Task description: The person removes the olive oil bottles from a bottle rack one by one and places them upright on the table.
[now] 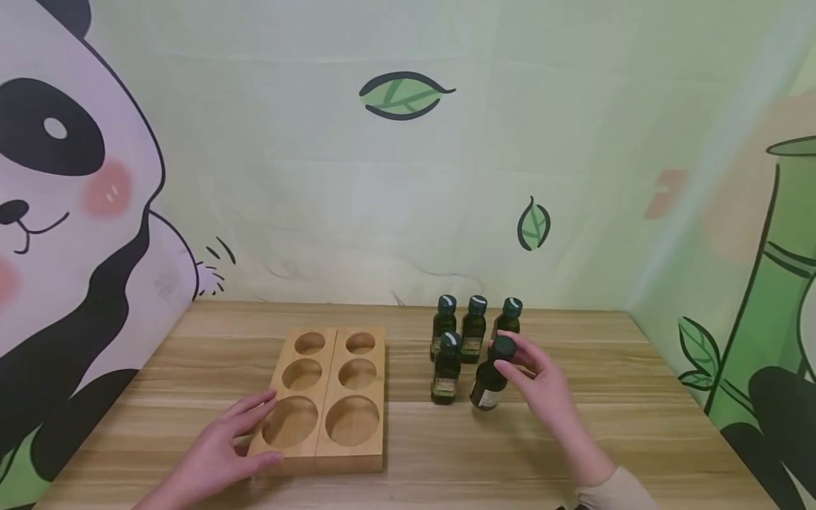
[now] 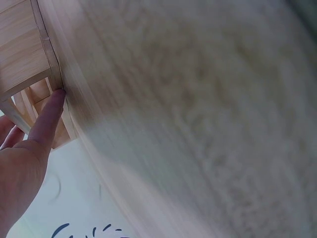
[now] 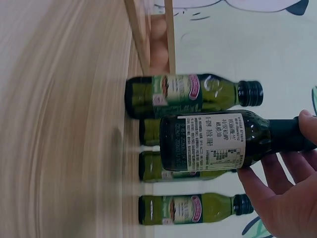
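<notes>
My right hand (image 1: pixel 540 386) holds a small dark green olive oil bottle (image 3: pixel 213 141) by its black cap and neck, thumb on one side and fingers on the other. The bottle leans, its base off the tabletop, and its white printed label faces the right wrist camera. Beside it to the left stands another green bottle (image 1: pixel 445 372). A wooden holder (image 1: pixel 349 464) with round wells in two columns lies to the left. My left hand (image 1: pixel 219 446) touches its near left corner, thumb along the front face and fingers at the left side. The wells hold nothing.
Behind the held bottle stand three more capped bottles: one at the left (image 1: pixel 444 329), one in the middle (image 1: pixel 473 333) and one at the right (image 1: pixel 510 322), partly hidden by my fingers. The wood-grain table (image 1: pixel 574 340) ends at a printed backdrop (image 1: pixel 287 177).
</notes>
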Motion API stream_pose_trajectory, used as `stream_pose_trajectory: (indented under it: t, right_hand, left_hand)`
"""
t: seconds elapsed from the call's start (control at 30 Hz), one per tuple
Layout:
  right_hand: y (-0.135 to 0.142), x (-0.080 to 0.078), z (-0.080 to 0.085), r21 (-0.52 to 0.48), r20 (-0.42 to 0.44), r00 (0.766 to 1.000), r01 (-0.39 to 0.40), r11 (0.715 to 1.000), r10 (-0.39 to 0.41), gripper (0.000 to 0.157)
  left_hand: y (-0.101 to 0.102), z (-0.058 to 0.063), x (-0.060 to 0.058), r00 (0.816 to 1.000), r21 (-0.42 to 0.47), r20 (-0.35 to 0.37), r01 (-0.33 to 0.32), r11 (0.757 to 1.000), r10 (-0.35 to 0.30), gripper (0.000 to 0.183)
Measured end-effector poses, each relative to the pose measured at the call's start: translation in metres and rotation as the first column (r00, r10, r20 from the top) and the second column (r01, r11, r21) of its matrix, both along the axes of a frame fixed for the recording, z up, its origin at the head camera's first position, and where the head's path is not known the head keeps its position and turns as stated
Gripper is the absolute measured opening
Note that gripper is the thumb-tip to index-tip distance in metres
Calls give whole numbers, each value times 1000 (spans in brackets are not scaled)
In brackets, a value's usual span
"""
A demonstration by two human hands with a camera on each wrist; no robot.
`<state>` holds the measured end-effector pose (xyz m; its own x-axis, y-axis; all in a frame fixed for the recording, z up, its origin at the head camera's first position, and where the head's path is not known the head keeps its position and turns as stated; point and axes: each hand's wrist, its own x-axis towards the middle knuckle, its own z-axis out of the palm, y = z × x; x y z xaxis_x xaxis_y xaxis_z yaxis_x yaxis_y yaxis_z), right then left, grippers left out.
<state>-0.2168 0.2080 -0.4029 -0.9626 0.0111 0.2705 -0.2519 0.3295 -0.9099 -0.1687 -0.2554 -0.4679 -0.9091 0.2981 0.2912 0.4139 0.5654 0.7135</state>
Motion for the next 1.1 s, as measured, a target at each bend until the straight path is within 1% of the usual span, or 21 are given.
stream_pose_trajectory:
  t: [0.23, 0.3, 0.47, 0.83, 1.1]
  right_hand:
    - [10, -7, -5, 26, 14, 1000, 26, 999, -26, 47]
    - [10, -9, -6, 22, 11, 999, 30, 999, -30, 47]
    - [6, -12, -10, -5, 8, 999, 41, 999, -41, 46]
    - [-4, -21, -18, 14, -14, 998, 66, 998, -66, 45]
    - [-8, -22, -18, 21, -22, 996, 84, 996, -84, 44]
  left_hand:
    - [0, -1, 0, 1000, -1, -12, -2, 1000, 2, 78]
    - [0, -1, 0, 1000, 4, 3, -4, 1000, 4, 79]
    - [0, 0, -1, 999, 3, 32, -8, 1000, 8, 80]
    - [0, -1, -1, 1000, 1, 26, -12, 1000, 12, 79]
    - [0, -1, 0, 1000, 3, 7, -14, 1000, 14, 79]
